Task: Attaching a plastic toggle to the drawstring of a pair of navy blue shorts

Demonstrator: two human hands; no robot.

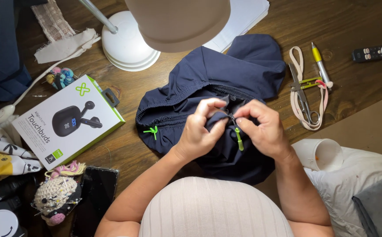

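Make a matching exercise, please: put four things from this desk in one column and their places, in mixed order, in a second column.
Things:
1. navy garment
2. earbuds box
3. thread snips
4. crocheted pincushion

Places:
A. lower left, beside a dark phone
B. right of the garment, on a looped strap
C. pinched by the left hand and right hand
D. left of the garment

Pairs: 1-C, 2-D, 3-B, 4-A

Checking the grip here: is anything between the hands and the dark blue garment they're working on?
Nothing visible. The left hand and right hand both pinch the navy garment directly, fingertips meeting at its zipper. The lamp shade sits farther back, clear of them.
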